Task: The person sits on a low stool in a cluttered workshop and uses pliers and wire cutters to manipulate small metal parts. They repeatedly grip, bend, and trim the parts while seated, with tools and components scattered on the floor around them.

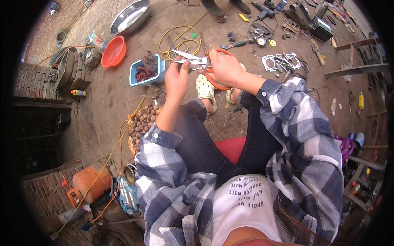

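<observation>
My right hand (225, 67) is wrapped round the large orange handles of a pair of scissors (200, 60), above my feet. The metal blades point left and stand slightly apart. My left hand (177, 76) is closed in a pinch right at the blades; whatever lies between its fingers is hidden. Just left of that hand stands a light blue square tub (161, 76) with dark reddish-brown pieces (147, 67) in it.
Beside my left leg lies a pile of round brown nuts or bulbs (143, 119). A red basin (114, 52) and a metal basin (130, 17) stand far left. Metal gaskets and parts (282, 62) lie right. A yellow hose (177, 39) coils ahead. An orange gas cylinder (92, 180) stands near left.
</observation>
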### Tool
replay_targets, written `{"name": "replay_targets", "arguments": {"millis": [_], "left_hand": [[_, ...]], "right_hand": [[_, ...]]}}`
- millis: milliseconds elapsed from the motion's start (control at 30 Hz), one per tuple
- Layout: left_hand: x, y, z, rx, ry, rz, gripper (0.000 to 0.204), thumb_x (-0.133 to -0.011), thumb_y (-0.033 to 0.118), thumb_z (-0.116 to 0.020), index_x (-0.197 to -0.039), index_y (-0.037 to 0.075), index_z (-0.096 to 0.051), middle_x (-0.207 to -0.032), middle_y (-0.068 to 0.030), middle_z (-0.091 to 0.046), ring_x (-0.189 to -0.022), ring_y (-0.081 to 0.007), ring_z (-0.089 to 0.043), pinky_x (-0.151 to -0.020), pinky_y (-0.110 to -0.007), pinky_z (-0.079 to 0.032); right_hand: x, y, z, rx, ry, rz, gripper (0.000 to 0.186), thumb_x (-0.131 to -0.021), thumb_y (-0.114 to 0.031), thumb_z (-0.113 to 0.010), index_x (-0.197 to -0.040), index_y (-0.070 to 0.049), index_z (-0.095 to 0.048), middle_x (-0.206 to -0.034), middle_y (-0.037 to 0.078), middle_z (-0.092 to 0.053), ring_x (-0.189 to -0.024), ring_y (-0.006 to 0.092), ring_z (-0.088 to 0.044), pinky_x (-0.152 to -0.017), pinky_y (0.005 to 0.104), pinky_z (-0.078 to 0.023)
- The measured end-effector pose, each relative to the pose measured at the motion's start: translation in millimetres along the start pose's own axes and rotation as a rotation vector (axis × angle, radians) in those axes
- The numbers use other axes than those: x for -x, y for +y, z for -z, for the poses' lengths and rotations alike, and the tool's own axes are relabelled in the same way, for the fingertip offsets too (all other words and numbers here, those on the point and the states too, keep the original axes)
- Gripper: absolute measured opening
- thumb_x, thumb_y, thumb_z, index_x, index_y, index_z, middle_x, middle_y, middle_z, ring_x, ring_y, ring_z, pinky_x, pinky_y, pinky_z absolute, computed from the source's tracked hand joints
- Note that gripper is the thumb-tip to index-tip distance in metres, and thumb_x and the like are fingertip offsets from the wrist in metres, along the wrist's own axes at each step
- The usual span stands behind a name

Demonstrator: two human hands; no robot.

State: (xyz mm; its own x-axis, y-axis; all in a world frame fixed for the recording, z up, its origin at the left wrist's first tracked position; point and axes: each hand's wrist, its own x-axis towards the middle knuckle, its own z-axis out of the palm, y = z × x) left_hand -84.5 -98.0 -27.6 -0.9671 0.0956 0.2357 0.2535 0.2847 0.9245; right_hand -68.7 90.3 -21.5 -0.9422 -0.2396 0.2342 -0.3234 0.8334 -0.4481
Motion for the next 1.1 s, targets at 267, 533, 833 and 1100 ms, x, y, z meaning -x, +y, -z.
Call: {"name": "replay_targets", "arguments": {"millis": [267, 533, 833, 1100], "left_hand": [[-4, 13, -4, 0.116, 0.077, -0.01, 0.026, -0.098, 0.029, -0.059, -0.097, 0.003, -0.058, -0.069, 0.008, -0.047, -0.057, -0.0015, -0.035, -0.048, -0.021, -0.027], [-6, 12, -3, 0.438, -0.013, 0.192, 0.028, -0.1, 0.022, -0.055, -0.116, 0.001, -0.06, -0.073, 0.0039, -0.052, -0.061, -0.0034, -0.041, -0.054, -0.019, -0.034], [-4, 8, 2, 0.259, -0.035, 0.062, 0.023, -0.096, 0.018, -0.06, -0.113, 0.004, -0.065, -0.086, 0.0007, -0.06, -0.073, -0.0061, -0.053, -0.067, -0.021, -0.044], [-2, 17, -7, 0.03, 0.046, -0.113, 0.022, -0.093, 0.014, -0.062, -0.109, 0.0, -0.067, -0.083, -0.0008, -0.064, -0.072, -0.0065, -0.056, -0.066, -0.022, -0.046]], "right_hand": [[-6, -3, -1, -0.054, 0.005, -0.046, 0.064, -0.083, -0.052, -0.067, -0.107, 0.005, -0.051, -0.09, 0.022, -0.066, -0.082, 0.0389, -0.066, -0.069, 0.0461, -0.053], [-8, 1, -5, -0.276, -0.08, -0.173, 0.065, -0.086, -0.052, -0.064, -0.107, 0.008, -0.05, -0.096, 0.026, -0.064, -0.093, 0.0381, -0.065, -0.077, 0.0433, -0.051], [-18, 5, -3, -0.62, -0.1, -0.264, 0.063, -0.087, -0.059, -0.061, -0.088, 0.003, -0.051, -0.079, 0.015, -0.06, -0.075, 0.0233, -0.058, -0.07, 0.0373, -0.047], [-22, 12, -10, -0.632, -0.076, -0.269, 0.067, -0.087, -0.063, -0.058, -0.087, 0.004, -0.051, -0.083, 0.016, -0.06, -0.078, 0.024, -0.058, -0.071, 0.0373, -0.047]]}}
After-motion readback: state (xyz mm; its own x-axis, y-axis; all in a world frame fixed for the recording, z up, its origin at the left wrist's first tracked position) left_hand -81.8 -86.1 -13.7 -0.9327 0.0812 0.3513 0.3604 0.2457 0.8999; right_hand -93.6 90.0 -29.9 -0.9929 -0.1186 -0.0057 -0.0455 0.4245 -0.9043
